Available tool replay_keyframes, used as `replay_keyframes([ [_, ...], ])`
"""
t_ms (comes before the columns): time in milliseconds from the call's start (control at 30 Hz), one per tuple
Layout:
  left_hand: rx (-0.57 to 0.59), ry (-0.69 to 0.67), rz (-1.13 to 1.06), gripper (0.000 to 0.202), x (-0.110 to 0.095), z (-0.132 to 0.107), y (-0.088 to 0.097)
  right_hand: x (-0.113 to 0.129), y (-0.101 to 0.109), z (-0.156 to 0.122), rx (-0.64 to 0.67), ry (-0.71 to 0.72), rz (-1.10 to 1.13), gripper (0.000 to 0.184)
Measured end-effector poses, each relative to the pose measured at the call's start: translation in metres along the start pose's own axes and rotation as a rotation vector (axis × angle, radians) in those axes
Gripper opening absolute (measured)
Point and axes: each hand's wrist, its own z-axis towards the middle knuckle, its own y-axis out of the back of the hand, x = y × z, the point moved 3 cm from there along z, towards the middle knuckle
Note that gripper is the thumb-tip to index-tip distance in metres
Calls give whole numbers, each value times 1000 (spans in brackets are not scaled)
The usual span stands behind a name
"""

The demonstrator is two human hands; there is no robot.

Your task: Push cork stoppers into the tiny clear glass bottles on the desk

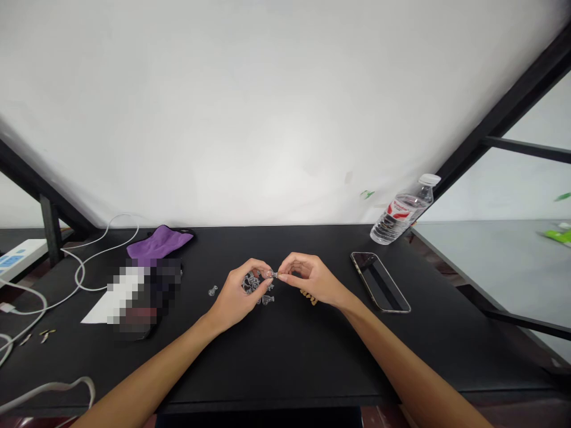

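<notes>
Above the black table, my left hand [243,290] pinches one end of a small clear plastic piece [271,274] between thumb and fingertips. The fingers of my right hand [310,276] are closed on the other end of the same piece. Several similar clear pieces [254,283] lie in a loose pile behind and under my left hand, partly hidden by it. One clear piece [213,290] sits apart, left of that hand. Small tan pieces [308,296] lie beneath my right hand, mostly covered, so their shape is unclear.
A smartphone [380,282] lies right of my hands, with a water bottle [404,211] behind it. On the left are a purple cloth [160,242], a white paper [104,306] beside a blurred dark object, and white cables [82,267]. A white wall [267,119] rises behind the table [285,362].
</notes>
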Motion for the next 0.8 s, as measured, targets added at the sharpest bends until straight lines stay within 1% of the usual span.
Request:
replay_keyframes([
  [133, -8, 11, -26, 11, 2, 0, -1, 0, 0, 0, 12, 8, -9, 24],
  [267, -10, 23, -50, 11, 3, 0, -1, 0, 1, 0, -6, -9, -15, 27],
  [467, 5, 46, -70, 12, 4, -1, -1, 1, 2, -1, -8, -9, -87, 23],
  [800, 24, 69, -74, 14, 6, -1, -2, 10, 3, -3, -22, 116, -301, 15],
])
